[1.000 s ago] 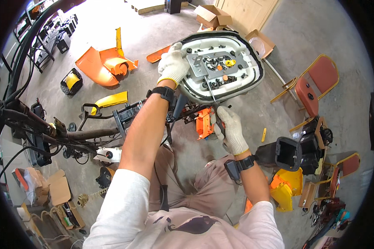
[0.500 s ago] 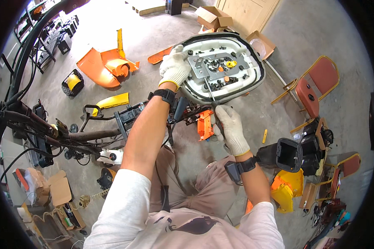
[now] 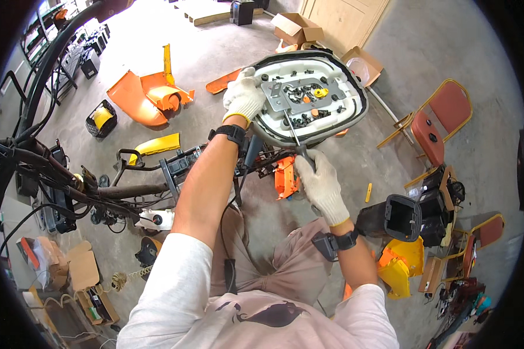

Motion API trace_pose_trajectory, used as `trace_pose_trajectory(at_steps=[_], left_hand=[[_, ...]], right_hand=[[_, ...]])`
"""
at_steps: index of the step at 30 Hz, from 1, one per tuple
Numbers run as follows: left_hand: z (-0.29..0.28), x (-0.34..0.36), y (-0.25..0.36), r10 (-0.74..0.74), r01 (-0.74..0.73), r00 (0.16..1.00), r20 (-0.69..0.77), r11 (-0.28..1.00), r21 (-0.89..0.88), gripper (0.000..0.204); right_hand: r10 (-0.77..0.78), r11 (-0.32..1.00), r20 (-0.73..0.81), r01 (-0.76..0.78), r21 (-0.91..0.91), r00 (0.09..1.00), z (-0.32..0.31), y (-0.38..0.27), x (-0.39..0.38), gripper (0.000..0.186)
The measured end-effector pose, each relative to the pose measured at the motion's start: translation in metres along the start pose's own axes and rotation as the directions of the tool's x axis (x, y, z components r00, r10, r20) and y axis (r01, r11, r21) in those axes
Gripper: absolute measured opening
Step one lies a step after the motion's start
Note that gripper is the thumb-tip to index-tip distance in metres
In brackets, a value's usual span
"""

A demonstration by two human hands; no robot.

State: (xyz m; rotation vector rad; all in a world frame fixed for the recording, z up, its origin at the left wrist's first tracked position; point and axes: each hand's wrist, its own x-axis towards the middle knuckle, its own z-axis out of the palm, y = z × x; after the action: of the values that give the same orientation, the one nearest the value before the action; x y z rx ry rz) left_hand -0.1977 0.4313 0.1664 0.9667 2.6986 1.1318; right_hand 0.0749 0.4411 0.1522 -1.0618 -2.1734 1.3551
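An upturned scooter seat, with a white moulded underside and a dark rim, is held out in front of me. My left hand, in a white knit glove, grips its left edge. A grey metal plate lies in the underside, with many small black screws, a yellow piece and small orange pieces on and around it. My gloved right hand is closed round the dark handle of a screwdriver. The screwdriver's shaft points up across the seat's near rim, its tip by the plate's lower left edge.
A stripped scooter frame with loose cables extends from the left to beneath the seat. Orange panels and a yellow panel lie on the floor. At right are a red chair, a black bin and yellow covers.
The seat has shifted slightly left in the picture. My right hand has moved a little left with the screwdriver, and its fingers look more closely gathered round the handle.
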Motion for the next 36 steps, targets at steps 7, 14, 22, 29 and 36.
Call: trace_pose_trajectory(at_steps=[7,14,22,29,36], left_hand=[[0.010,0.008,-0.009,0.004,-0.004,1.000,-0.022,0.999,0.032,0.040],[0.011,0.012,-0.012,-0.057,0.057,0.998,0.020,0.998,0.020,0.048],[0.002,0.002,-0.003,-0.058,0.058,0.998,0.008,0.998,-0.003,0.039],[-0.001,0.001,0.002,-0.071,0.071,0.997,0.003,0.997,-0.021,0.040],[0.006,0.006,-0.009,0.010,-0.010,1.000,-0.018,1.000,0.017,0.040]], right_hand=[[-0.016,0.990,-0.092,0.002,-0.143,0.996,-0.004,0.005,-0.018,0.044],[-0.003,0.990,-0.064,-0.006,-0.144,0.998,-0.007,0.006,-0.021,0.041],[-0.141,0.987,-0.091,0.132,-0.096,0.986,-0.002,0.015,-0.005,0.039],[0.158,0.627,0.274,-0.311,0.715,0.949,0.010,0.022,0.017,0.037],[-0.198,-0.095,0.629,-0.653,0.751,0.752,0.019,0.025,0.017,0.044]])
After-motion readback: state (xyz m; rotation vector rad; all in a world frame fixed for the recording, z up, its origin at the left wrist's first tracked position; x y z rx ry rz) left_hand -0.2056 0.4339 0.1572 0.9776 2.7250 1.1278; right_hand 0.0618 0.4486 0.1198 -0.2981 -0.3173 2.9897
